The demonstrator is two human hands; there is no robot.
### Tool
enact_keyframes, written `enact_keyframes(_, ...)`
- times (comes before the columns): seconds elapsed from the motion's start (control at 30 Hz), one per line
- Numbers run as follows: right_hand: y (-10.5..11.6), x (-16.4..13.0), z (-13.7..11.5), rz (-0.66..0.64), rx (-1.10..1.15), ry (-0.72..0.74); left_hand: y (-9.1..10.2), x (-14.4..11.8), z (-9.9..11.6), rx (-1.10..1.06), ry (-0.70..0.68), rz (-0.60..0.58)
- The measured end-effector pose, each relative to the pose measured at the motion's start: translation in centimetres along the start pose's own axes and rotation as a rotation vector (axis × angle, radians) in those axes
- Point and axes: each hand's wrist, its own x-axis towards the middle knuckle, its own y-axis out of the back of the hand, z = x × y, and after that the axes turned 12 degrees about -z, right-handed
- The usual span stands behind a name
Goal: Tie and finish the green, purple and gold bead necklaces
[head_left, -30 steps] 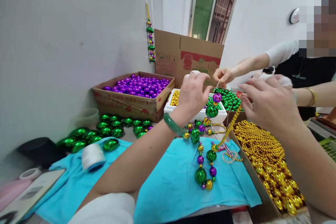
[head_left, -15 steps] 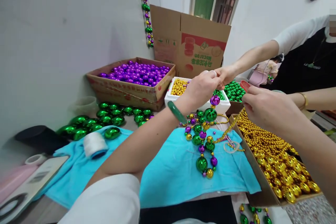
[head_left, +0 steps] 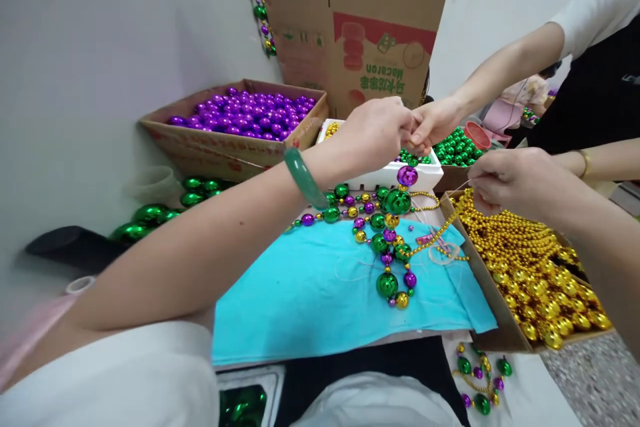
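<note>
My left hand (head_left: 380, 128), below a wrist with a green bangle (head_left: 304, 177), is closed in a pinch against a co-worker's hand (head_left: 436, 121). Directly under these fingers hangs a bead string (head_left: 397, 201) of purple, green and gold beads, its lower loop resting on a turquoise cloth (head_left: 295, 293). Which fingers bear the string's top is partly hidden. On the right, my right hand (head_left: 507, 180) pinches a thin clear thread (head_left: 457, 185) running left from the fingertips. A gold bead chain (head_left: 440, 230) curves from below that hand toward the hanging beads.
Purple beads fill a cardboard box (head_left: 210, 157) at back left; gold beads fill another box (head_left: 493, 300) at right. A white foam box (head_left: 370, 177) and green beads (head_left: 457, 147) lie behind the hands. Scissors-like pink handles (head_left: 426, 239) rest on the cloth.
The view has shifted, with the tall carton appearing higher and the foreground more visible. Both my hands stay pinched, and the thin thread at my right fingers now shows. The co-worker's hand remains against my left.
</note>
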Motion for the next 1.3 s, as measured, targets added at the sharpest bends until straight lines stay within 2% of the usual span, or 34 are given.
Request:
enact_keyframes(0.07, -0.1, -0.2, -0.1, -0.011, 0.065, -0.066, -0.2, -0.2, -0.6, -0.251, 0.041, 0.023)
enact_keyframes(0.23, -3.0, -0.9, -0.3, 0.185, 0.384, -0.069, -2.0, -2.7, -1.6, -0.97, 0.166, 0.051)
enact_keyframes(0.37, -6.0, -1.0, -1.5, 0.18, 0.65, -0.043, -3.5, -5.2, -1.6, -1.303, 0.24, 0.145)
enact_keyframes(0.47, -7.6, -0.6, -3.0, 0.157, 0.886, -0.022, -4.7, -6.3, -0.9, -1.364, 0.27, 0.182)
enact_keyframes(0.57, -8.8, 0.1, -4.5, 0.115, 1.16, 0.117, -6.1, -6.9, -0.1, -1.318, 0.286, 0.091)
enact_keyframes(0.63, -9.5, 0.6, -5.3, 0.038, 1.312, 0.231, -7.1, -7.2, 0.3, -1.301, 0.286, 0.024)
enact_keyframes(0.73, -10.7, 1.2, -6.1, -0.054, 1.422, 0.288, -8.7, -7.5, 0.5, -1.343, 0.31, -0.036)
enact_keyframes(1.0, -14.2, 1.5, -5.0, -0.137, 1.474, 0.188, -12.7, -8.6, 0.4, -1.575, 0.512, -0.172)
enact_keyframes(1.1, -15.1, 1.4, -4.4, -0.162, 1.501, 0.143, -13.8, -8.5, 0.3, -1.534, 0.547, -0.308)
enact_keyframes(1.2, -16.0, 1.4, -4.0, -0.163, 1.509, 0.037, -14.9, -8.5, -0.1, -1.534, 0.558, -0.43)
enact_keyframes(1.3, -17.0, 1.4, -3.7, -0.164, 1.513, -0.077, -16.1, -8.8, -0.4, -1.565, 0.574, -0.404)
